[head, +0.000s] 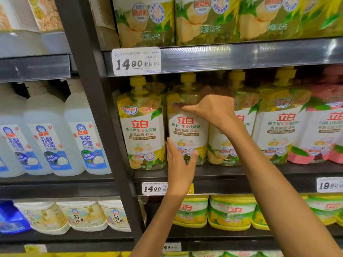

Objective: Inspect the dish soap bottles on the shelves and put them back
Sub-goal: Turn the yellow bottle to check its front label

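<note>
A yellow dish soap bottle [187,127] with a white label and a yellow pump top stands second from the left in a row on the middle shelf [232,182]. My right hand [213,108] grips its upper part, thumb across the front near the shoulder. My left hand [179,160] holds its lower left side, thumb on the label's bottom. Matching yellow bottles stand at its left [143,125] and right [278,123]. Whether the bottle's base touches the shelf is hidden by my left hand.
A pink bottle [326,127] stands at the row's right end. White bottles [81,138] fill the left bay behind a dark upright post [100,108]. Larger yellow bottles [204,19] sit above, squat yellow tubs [232,212] below. Price tags [136,61] hang on the shelf edges.
</note>
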`<state>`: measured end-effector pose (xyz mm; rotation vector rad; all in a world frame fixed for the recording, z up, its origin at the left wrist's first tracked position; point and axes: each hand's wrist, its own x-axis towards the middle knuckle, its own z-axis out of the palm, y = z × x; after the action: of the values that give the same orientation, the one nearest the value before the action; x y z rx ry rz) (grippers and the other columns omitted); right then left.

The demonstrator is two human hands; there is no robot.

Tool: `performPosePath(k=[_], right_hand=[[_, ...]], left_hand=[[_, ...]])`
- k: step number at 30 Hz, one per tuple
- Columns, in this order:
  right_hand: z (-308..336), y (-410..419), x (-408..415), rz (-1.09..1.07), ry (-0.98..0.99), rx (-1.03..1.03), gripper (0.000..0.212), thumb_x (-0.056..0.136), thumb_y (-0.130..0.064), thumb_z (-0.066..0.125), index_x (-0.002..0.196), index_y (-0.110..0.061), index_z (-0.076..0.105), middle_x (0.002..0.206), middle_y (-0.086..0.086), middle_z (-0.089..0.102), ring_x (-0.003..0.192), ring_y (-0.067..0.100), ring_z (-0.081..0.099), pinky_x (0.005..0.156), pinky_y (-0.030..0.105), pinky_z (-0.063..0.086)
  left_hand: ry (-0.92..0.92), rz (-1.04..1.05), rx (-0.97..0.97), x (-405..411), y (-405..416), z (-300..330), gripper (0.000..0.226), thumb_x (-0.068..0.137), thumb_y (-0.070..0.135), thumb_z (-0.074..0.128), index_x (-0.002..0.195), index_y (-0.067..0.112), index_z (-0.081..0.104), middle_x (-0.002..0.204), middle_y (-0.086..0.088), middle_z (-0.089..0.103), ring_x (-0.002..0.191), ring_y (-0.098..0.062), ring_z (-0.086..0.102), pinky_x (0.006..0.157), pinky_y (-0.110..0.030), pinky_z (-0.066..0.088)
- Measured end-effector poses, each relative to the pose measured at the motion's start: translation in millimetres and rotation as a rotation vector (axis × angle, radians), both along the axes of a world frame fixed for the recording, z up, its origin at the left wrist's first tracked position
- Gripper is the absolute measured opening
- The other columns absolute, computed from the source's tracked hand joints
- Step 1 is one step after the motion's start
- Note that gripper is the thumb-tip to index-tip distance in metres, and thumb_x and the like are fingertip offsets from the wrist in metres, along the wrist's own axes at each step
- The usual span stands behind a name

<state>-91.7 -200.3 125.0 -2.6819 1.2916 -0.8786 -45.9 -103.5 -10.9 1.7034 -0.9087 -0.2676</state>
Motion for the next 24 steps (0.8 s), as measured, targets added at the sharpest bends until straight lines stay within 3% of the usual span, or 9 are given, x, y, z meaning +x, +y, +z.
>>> performPosePath(k=[3,5,9,11,13,15,17,20,24], right_hand=[[5.9,4.4,-6.3,0.029,-0.057,0.058,0.075,0.055,-0.088,0.057,0.054,-0.015,0.041,0.051,-0.002,0.046,0.050,0.011,0.040,0.052,0.027,0.027],[8.1,9.6,-13.1,0.056,-0.075,0.080,0.075,0.054,-0.085,0.061,0.051,-0.014,0.038,0.050,-0.003,0.045,0.049,0.011,0.042,0.051,0.028,0.027],[12.8,23.1,-33.7,0.175,-0.170,0.098,0.072,0.051,-0.076,0.072,0.058,-0.012,0.041,0.057,-0.002,0.047,0.054,0.016,0.045,0.049,0.032,0.031],[10.4,28.0,-41.5,0.250,-0.202,0.102,0.082,0.048,-0.075,0.073,0.085,-0.002,0.063,0.083,0.009,0.066,0.080,0.026,0.061,0.066,0.041,0.050],[6.1,34.3,-47.1,0.318,-0.261,0.120,0.110,0.044,-0.074,0.071,0.121,0.004,0.059,0.121,0.019,0.065,0.112,0.034,0.059,0.091,0.048,0.050],[-0.1,38.3,-49.0,0.381,-0.351,0.186,0.114,0.048,-0.066,0.077,0.135,0.003,0.048,0.133,0.018,0.058,0.124,0.032,0.054,0.099,0.045,0.048],[-5.9,38.4,-48.1,0.439,-0.463,0.313,0.105,0.055,-0.053,0.085,0.137,0.000,0.046,0.131,0.016,0.059,0.120,0.029,0.057,0.098,0.045,0.050],[-13.5,42.8,-45.8,0.446,-0.612,0.372,0.090,0.057,-0.046,0.087,0.128,-0.006,0.051,0.119,0.009,0.064,0.108,0.023,0.063,0.091,0.043,0.055],[-20.4,47.5,-43.0,0.458,-0.811,0.496,0.076,0.054,-0.049,0.082,0.116,-0.017,0.053,0.103,0.006,0.070,0.086,0.017,0.071,0.072,0.030,0.060]], left_hand=[[0.043,0.071,-0.040,-9.0,7.3,1.4,0.081,0.094,0.033,0.056,0.153,0.016,0.003,0.160,0.002,0.008,0.144,-0.009,0.012,0.102,-0.007,0.012],[0.038,0.121,-0.064,-16.3,16.2,-1.2,0.077,0.093,0.036,0.057,0.152,0.016,0.012,0.157,0.002,0.017,0.141,-0.009,0.020,0.105,-0.012,0.018],[0.099,0.167,-0.216,-22.5,36.1,-12.4,0.068,0.086,0.036,0.066,0.144,0.020,0.034,0.136,0.004,0.041,0.126,-0.009,0.041,0.093,-0.006,0.034],[0.125,0.165,-0.221,-18.4,40.7,-14.4,0.072,0.081,0.036,0.070,0.142,0.020,0.036,0.126,0.003,0.040,0.120,-0.011,0.043,0.080,0.006,0.033],[0.145,0.141,-0.201,-11.8,41.6,-11.9,0.082,0.072,0.049,0.070,0.142,0.020,0.039,0.116,0.004,0.038,0.116,-0.013,0.044,0.078,0.002,0.037],[0.157,0.103,-0.198,-6.3,40.3,-10.1,0.094,0.056,0.068,0.063,0.137,0.024,0.045,0.108,0.010,0.037,0.115,-0.015,0.044,0.086,-0.011,0.039],[0.164,0.064,-0.202,-4.3,38.8,-9.8,0.093,0.048,0.074,0.060,0.129,0.028,0.046,0.112,0.011,0.036,0.118,-0.013,0.044,0.089,-0.019,0.040],[0.244,-0.031,-0.249,-4.5,38.0,-8.1,0.082,0.055,0.064,0.066,0.124,0.034,0.035,0.128,0.006,0.046,0.114,-0.003,0.052,0.079,-0.010,0.045],[0.275,-0.046,-0.286,-8.0,40.0,-4.4,0.073,0.056,0.063,0.078,0.112,0.037,0.040,0.118,0.006,0.057,0.107,-0.003,0.058,0.080,-0.017,0.051]])
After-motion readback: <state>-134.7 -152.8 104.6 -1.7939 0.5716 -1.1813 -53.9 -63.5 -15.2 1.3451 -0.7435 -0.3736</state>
